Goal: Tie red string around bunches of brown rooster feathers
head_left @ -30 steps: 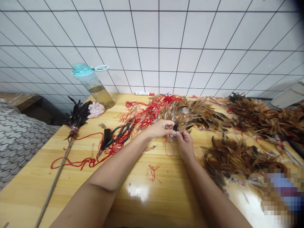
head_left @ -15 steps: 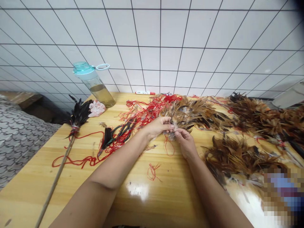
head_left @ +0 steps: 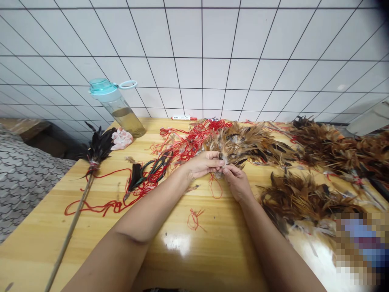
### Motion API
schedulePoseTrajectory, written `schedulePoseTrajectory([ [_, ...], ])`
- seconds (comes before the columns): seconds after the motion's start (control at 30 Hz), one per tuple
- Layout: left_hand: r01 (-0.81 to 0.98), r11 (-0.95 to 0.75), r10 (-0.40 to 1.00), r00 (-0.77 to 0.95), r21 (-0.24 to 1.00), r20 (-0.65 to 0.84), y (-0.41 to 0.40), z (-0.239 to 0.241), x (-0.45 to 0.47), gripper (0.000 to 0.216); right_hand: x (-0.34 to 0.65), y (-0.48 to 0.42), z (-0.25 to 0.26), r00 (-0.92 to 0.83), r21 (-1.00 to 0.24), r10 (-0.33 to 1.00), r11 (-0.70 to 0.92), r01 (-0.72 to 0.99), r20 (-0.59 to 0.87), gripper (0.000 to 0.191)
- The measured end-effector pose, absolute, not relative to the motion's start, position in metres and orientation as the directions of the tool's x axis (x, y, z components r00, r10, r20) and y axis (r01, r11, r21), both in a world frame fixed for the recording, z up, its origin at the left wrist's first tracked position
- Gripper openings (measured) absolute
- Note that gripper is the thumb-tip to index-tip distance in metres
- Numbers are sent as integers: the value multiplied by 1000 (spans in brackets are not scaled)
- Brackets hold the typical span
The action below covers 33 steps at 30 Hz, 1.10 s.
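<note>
My left hand [head_left: 207, 164] is closed in a pinch at the middle of the table, and my right hand [head_left: 235, 180] pinches right beside it. Between their fingertips is a small feather [head_left: 224, 152] with a pale, fluffy base. Just behind them lies a heap of brown feathers [head_left: 255, 142]. A loop of red string [head_left: 216, 190] lies under the hands. To the left are tangled red strings [head_left: 194, 142] and dark-handled scissors [head_left: 152, 168], partly covered by string.
On the left, a stick with black feathers [head_left: 99, 148] tied at its end lies near a water bottle [head_left: 123, 109] and a scrunchie [head_left: 121, 139]. A marker [head_left: 184, 118] rests by the wall. More brown feathers [head_left: 304, 198] lie at right. A small knot of red string [head_left: 195, 220] lies in front.
The view has shifted slightly. Both hands stay together at nearly the same spot, still pinching the feather.
</note>
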<state>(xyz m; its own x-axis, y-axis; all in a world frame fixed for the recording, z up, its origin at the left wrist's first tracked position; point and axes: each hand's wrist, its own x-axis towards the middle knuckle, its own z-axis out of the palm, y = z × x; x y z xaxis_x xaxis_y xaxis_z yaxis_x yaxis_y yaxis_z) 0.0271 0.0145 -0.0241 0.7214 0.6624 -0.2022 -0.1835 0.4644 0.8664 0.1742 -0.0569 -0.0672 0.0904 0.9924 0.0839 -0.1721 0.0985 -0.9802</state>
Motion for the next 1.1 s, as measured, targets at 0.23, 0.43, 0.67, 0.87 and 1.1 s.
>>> schedulePoseTrajectory([
  [0.23, -165, 377, 650, 748, 911, -134, 13, -25, 27, 37, 175, -56, -75, 88, -977, 975, 210, -43, 206, 19],
  [0.43, -136, 346, 659, 739, 928, -138, 11, -24, 27, 36, 174, -55, -76, 92, -976, 972, 217, 7, 217, 22],
  [0.67, -153, 314, 731, 669, 937, -136, 17, -22, 22, 35, 174, -57, -65, 185, -993, 978, 106, -50, 95, 28],
  [0.87, -31, 233, 736, 659, 972, -155, 13, -20, 26, 36, 174, -55, -71, 147, -990, 979, 142, 22, 143, 21],
  [1.1, -50, 254, 688, 711, 966, -144, 10, -17, 26, 37, 176, -57, -69, 84, -977, 974, 207, 54, 211, 21],
])
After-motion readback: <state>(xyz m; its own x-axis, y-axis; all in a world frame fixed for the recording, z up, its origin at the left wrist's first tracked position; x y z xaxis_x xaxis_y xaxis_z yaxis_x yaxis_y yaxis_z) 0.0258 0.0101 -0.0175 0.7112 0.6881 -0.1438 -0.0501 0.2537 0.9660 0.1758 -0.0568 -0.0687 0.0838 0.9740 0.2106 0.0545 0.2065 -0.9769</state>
